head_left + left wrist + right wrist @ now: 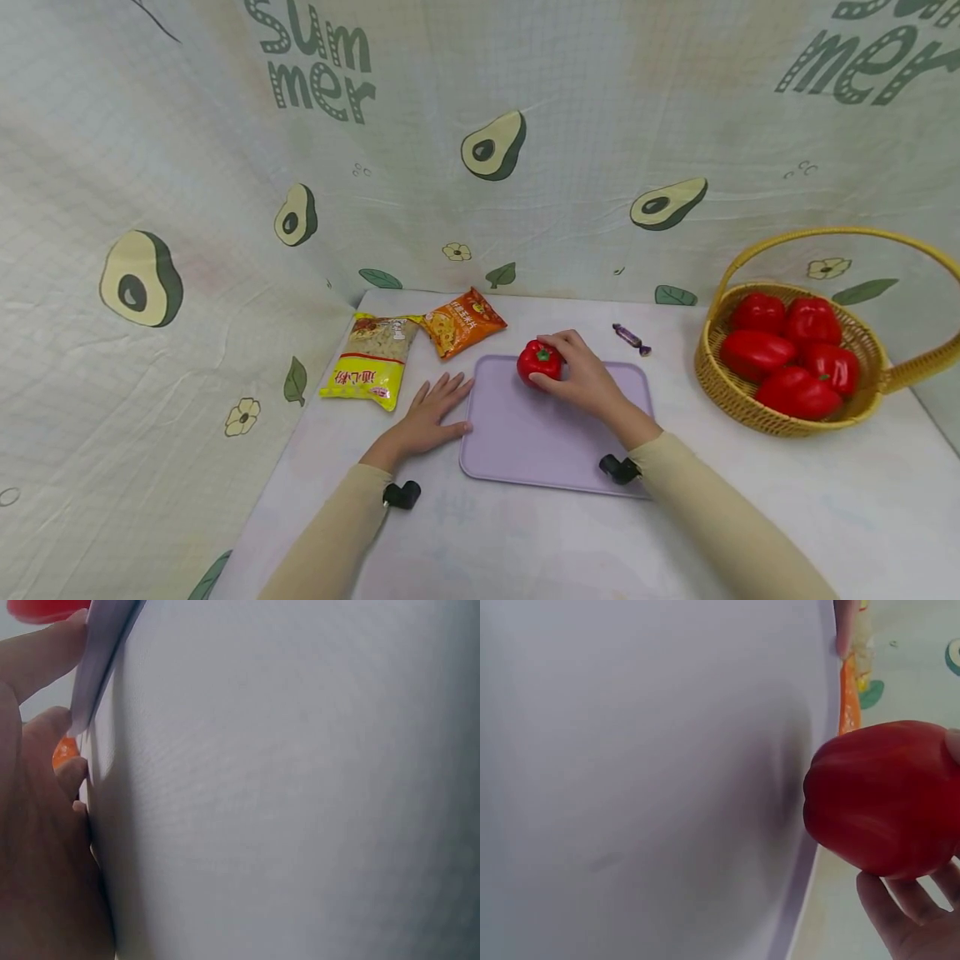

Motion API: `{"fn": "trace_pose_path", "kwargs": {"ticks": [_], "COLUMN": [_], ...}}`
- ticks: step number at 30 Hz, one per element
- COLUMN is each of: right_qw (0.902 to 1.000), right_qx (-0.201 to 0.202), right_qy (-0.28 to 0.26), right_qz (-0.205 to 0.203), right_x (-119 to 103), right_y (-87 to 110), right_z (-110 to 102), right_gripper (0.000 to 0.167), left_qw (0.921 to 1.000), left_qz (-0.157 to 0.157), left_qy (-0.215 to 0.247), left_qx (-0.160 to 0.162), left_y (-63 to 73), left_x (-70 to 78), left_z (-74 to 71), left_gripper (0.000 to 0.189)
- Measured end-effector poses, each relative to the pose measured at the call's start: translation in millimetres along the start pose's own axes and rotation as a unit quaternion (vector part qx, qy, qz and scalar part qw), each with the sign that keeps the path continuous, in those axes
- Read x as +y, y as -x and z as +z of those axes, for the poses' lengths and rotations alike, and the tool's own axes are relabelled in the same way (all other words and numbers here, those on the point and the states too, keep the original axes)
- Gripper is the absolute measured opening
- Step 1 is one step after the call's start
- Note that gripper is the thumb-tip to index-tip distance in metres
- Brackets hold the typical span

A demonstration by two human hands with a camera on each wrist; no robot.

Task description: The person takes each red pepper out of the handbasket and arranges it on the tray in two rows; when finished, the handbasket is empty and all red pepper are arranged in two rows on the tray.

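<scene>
Two hands over a white bench, both sleeves beige. Nearest: left hand [427,421] lies flat, fingers straight, thumb touching the left edge of the lilac cutting board [525,442]; it holds nothing. Right hand [581,375] has its grip curled round a red bell pepper [537,361], which sits at the board's far edge, stem up.

Risk, as judged: the pepper sits close to the far rim and is rounded, so it could roll off the board once released. The board rests on smooth cloth; a sideways push could slide it, since the left hand only touches its edge.

Room: open board surface lies near of the pepper. Left of the board, just beyond the left hand, a yellow noodle packet [371,360] and an orange snack packet [461,321]. Behind the board, a purple wrapped candy [632,337]. Well to the right, a wicker basket [712,367] of red peppers. Avocado-print cloth closes the back and left.
</scene>
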State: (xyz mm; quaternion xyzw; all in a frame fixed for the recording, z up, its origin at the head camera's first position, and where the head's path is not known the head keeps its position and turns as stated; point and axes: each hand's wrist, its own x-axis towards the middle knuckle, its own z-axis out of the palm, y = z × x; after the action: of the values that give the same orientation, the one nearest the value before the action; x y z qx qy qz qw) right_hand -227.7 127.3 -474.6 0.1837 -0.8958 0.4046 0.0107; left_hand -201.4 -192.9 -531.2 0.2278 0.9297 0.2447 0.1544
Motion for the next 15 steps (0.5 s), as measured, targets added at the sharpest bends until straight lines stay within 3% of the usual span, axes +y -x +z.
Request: {"fn": "trace_pose_path", "kwargs": {"ticks": [15], "right_qw": [0.9999], "right_qx": [-0.005], "right_qy": [-0.006], "right_qz": [-0.013], "right_x": [-14], "right_y": [-22.3], "right_z": [30], "right_gripper": [0.064], "left_qw": [1.0000], "left_qz": [0.000], "left_qy": [0.009], "left_qx": [0.000], "left_y": [0.8], "left_x": [4.2], "left_z": [-4.8], "left_gripper": [0.079]}}
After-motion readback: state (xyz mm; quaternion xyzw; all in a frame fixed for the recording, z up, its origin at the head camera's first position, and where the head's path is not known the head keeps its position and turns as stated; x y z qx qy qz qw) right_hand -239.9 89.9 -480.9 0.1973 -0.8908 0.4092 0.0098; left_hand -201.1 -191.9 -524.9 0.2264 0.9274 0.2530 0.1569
